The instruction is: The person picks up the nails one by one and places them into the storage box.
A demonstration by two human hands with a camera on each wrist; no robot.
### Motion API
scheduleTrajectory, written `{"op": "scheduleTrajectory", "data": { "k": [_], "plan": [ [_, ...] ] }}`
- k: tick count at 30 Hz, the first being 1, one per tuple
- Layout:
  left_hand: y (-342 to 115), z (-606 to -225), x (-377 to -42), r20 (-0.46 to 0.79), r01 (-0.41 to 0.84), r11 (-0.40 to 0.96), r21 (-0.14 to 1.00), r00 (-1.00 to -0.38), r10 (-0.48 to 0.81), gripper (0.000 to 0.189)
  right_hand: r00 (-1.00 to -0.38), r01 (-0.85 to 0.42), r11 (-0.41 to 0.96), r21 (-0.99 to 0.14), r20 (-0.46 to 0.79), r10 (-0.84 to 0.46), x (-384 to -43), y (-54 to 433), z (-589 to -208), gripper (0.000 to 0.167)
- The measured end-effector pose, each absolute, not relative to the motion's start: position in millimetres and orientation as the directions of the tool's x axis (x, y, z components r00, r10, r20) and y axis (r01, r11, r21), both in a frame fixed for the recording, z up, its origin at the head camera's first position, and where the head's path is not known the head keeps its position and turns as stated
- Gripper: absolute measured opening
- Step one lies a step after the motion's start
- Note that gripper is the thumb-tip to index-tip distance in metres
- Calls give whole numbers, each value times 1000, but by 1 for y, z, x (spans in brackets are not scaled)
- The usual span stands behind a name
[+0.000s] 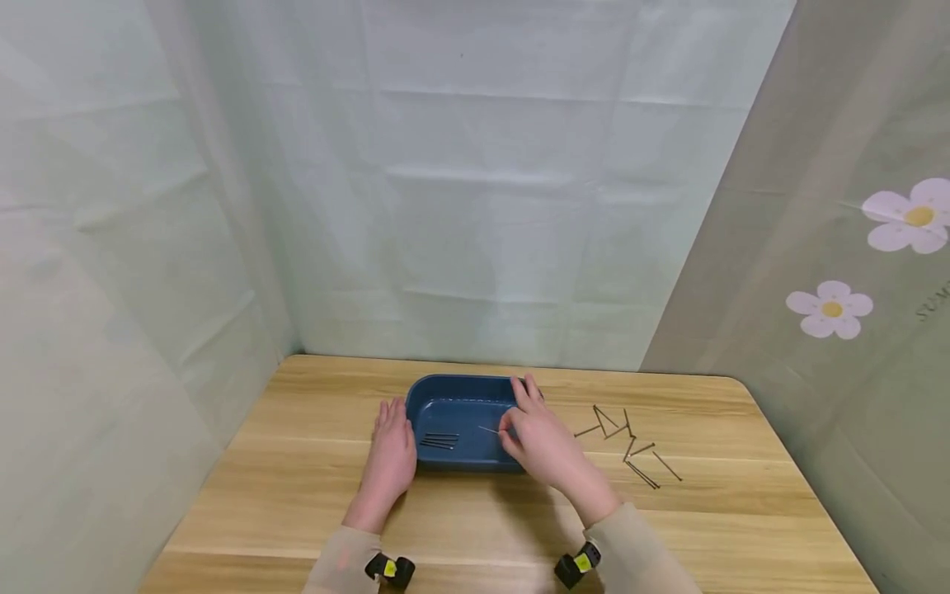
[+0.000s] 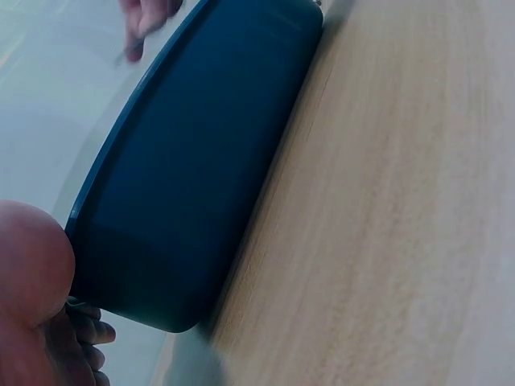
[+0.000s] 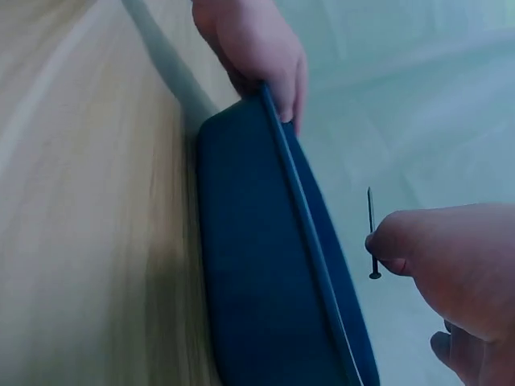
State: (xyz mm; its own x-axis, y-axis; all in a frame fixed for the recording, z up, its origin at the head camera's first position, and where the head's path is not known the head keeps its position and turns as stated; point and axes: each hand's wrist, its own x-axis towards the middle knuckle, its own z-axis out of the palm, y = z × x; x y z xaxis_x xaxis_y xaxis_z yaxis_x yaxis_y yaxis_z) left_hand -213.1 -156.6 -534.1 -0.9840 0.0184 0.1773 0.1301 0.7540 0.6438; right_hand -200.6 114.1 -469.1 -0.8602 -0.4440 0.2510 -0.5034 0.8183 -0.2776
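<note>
A blue rectangular tray (image 1: 463,464) rests on the wooden table. My left hand (image 1: 393,450) lies along the tray's left side with its fingers extended, the thumb at the rim. Over the right half of the tray, my right hand (image 1: 545,441) pinches a nail (image 3: 371,217) between thumb and index finger. In the right wrist view this nail has its flat head below the fingertips and its point up. The other right fingers spread over the tray's right rim. Several nails (image 1: 439,441) lie side by side in the tray's left part.
Several loose nails (image 1: 641,473) are scattered on the table (image 1: 742,511) right of the tray, some crossing each other. Pale curtains (image 1: 475,206) hang behind the table and at both sides. A small black camera is strapped at each wrist.
</note>
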Motion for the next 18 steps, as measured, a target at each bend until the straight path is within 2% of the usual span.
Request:
{"op": "scheduleTrajectory", "data": {
  "k": [7, 18],
  "plan": [
    [-158, -532, -212, 186, 131, 750, 649, -983, 11, 50, -841, -539, 827, -159, 150, -519, -239, 83, -479, 10],
    [-160, -533, -211, 191, 137, 751, 646, -982, 14, 51, -796, -590, 807, 27, 147, -587, -267, 49, -498, 12]
  ]
}}
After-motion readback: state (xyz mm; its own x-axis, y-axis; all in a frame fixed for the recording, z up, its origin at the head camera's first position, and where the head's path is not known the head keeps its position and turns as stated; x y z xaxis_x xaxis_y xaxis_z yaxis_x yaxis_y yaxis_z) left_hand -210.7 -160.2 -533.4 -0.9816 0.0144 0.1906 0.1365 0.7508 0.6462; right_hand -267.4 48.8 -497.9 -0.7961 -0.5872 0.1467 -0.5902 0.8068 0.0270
